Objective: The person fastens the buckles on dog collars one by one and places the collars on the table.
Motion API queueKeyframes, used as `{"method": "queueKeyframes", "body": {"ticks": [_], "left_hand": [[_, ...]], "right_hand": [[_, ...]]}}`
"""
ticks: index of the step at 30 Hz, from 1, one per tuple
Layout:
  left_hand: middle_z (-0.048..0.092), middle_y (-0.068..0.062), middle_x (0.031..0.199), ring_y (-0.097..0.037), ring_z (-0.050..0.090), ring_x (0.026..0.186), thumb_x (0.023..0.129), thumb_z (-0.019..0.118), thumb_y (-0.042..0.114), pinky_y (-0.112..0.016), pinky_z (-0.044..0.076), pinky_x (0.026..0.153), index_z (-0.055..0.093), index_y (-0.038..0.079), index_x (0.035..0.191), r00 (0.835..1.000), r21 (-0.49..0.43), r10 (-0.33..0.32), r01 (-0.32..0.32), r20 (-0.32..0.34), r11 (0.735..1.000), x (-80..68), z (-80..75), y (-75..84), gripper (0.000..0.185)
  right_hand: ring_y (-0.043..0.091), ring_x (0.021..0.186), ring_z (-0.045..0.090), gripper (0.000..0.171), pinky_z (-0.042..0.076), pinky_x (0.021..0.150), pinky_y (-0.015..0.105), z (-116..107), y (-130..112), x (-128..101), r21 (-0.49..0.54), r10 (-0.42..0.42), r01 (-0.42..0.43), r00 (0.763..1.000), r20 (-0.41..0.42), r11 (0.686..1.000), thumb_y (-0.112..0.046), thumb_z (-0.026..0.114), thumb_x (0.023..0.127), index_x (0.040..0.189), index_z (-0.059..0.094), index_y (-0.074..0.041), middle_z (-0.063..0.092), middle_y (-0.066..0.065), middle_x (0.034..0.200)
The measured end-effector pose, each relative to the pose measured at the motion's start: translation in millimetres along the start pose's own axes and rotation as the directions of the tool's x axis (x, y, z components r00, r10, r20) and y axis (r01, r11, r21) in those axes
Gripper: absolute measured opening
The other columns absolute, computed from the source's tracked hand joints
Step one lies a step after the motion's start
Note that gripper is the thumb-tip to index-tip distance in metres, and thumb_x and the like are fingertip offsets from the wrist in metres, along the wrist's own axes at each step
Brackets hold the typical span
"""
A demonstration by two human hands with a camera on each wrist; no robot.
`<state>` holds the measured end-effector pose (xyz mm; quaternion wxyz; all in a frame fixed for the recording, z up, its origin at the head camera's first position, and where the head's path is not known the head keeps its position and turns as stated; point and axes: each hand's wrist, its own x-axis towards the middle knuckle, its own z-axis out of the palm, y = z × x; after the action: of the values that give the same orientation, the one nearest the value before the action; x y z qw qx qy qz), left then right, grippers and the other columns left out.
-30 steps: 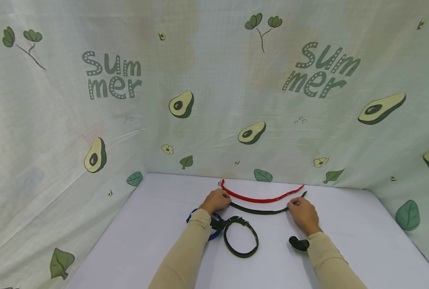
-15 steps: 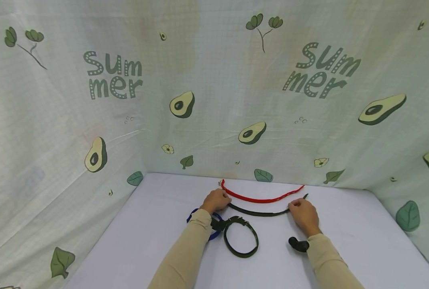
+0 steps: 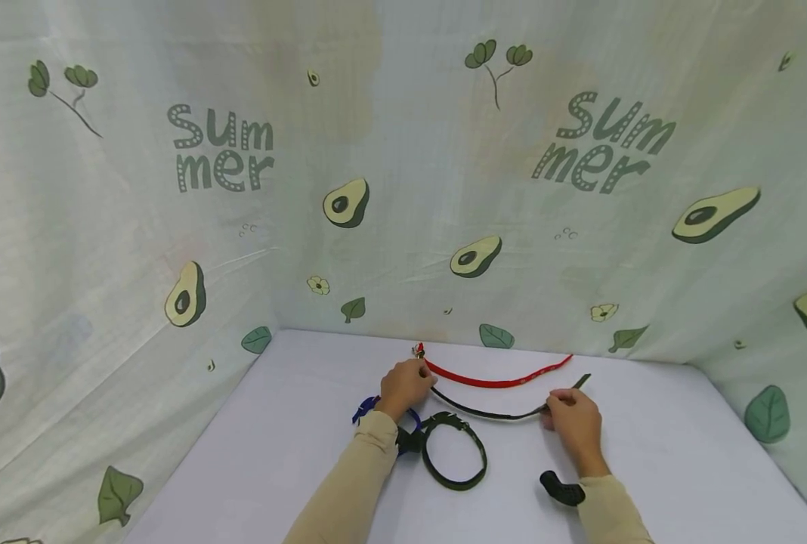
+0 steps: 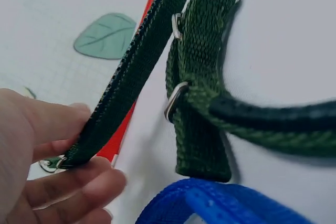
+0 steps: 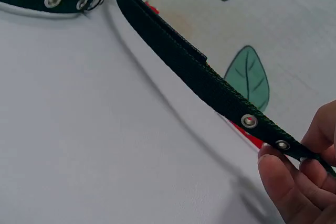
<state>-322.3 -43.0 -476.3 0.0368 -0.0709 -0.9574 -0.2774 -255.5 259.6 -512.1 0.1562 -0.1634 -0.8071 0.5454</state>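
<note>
I've lifted the dark green woven strap point(image 3: 488, 412) off the white table point(image 3: 648, 453) at centre frame; left hand point(image 3: 403, 385) and right hand point(image 3: 573, 423) now pinch its ends, and it sags nearer me than the red strap point(image 3: 495, 378).

Looped green collar point(image 3: 454, 453) between forearms

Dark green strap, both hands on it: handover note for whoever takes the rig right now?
Left hand pinches the buckle end of the open dark green strap.
Right hand pinches its eyelet end.
The strap hangs between them, lifted off the white table.
Red strap lies flat behind it.
A buckled dark green collar and a blue collar lie by the left forearm.
Done: strap is picked up at both ends.
Left: probably closing it into a loop.
</note>
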Motion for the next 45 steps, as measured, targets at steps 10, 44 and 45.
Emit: {"method": "queueKeyframes", "body": {"ticks": [10, 44, 45], "left_hand": [[0.060, 0.006, 0.073, -0.013, 0.050, 0.060, 0.091, 0.074, 0.029, -0.033, 0.037, 0.054, 0.068, 0.020, 0.122, 0.998, -0.124, 0.007, -0.014, -0.060, 0.992, -26.9, -1.3, 0.2, 0.032], [0.066, -0.006, 0.088, -0.017, 0.067, 0.072, 0.096, 0.062, 0.011, -0.027, 0.052, 0.063, 0.060, -0.001, 0.128, 1.000, -0.725, 0.008, -0.018, -0.018, 0.689, -70.4, 7.7, -1.1, 0.034], [0.067, -0.005, 0.086, -0.017, 0.067, 0.072, 0.098, 0.061, 0.013, -0.027, 0.053, 0.063, 0.060, -0.001, 0.130, 1.000, -0.733, 0.010, -0.016, -0.012, 0.680, -70.9, 8.0, -1.2, 0.035]], "right_hand": [[0.015, 0.057, 0.068, 0.023, 0.057, 0.056, 0.026, 0.5, -7.7, -32.2, 0.163, -0.001, 0.013, 0.997, -0.076, 0.987, -0.005, 0.059, 0.094, 0.111, 0.063, 0.009, 0.061, 0.016, 0.093], [0.011, 0.052, 0.062, 0.048, 0.046, 0.050, 0.022, 13.0, -13.6, -73.8, 0.040, -0.106, 0.112, 0.985, -0.133, 0.993, -0.001, 0.061, 0.088, 0.135, 0.056, -0.004, 0.067, 0.009, 0.082], [0.012, 0.052, 0.063, 0.048, 0.047, 0.050, 0.023, 13.2, -13.1, -73.7, 0.042, -0.098, 0.104, 0.987, -0.131, 0.994, -0.001, 0.060, 0.088, 0.135, 0.056, -0.005, 0.067, 0.009, 0.082]]}}
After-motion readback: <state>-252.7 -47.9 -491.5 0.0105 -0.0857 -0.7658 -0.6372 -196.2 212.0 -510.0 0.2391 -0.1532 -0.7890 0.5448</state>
